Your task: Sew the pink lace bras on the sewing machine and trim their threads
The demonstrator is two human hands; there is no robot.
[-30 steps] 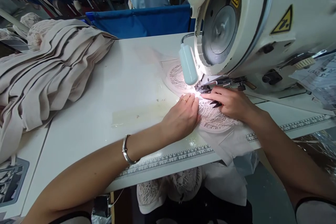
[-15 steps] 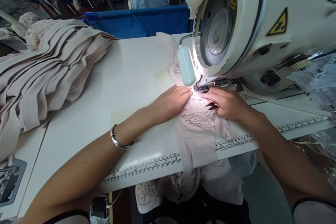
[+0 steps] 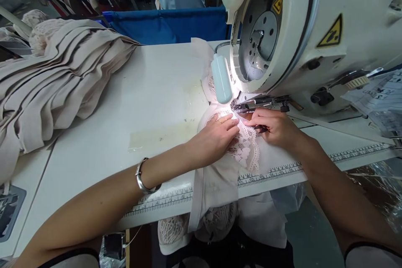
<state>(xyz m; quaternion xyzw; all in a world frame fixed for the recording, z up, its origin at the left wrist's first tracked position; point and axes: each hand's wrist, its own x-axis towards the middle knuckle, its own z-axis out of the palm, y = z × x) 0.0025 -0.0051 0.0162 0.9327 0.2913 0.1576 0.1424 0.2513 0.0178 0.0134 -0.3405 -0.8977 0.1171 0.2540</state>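
A pale pink lace bra [image 3: 246, 150] lies under the sewing machine's presser foot [image 3: 236, 106], its plain fabric band hanging over the table's front edge. My left hand [image 3: 216, 137] rests flat on the lace just left of the foot, fingers stretched out. Close to the foot on the right, my right hand [image 3: 274, 127] pinches the lace edge between thumb and finger. Dark-bladed thread snips [image 3: 261, 129] are tucked in that same hand, their handles mostly hidden by the fingers.
The white sewing machine [image 3: 295, 29] fills the upper right, with a small lamp [image 3: 221, 79] by its needle. Stacked beige pieces [image 3: 63, 79] lie at left. A ruler strip [image 3: 282, 170] runs along the front edge. More lace cups [image 3: 174, 230] lie below; a blue cloth bin [image 3: 166, 25] stands behind.
The bra has been turned and shifted under the foot; its band now hangs farther left. My left hand has moved slightly right and nearer me. The handwheel face looks different, as if turning.
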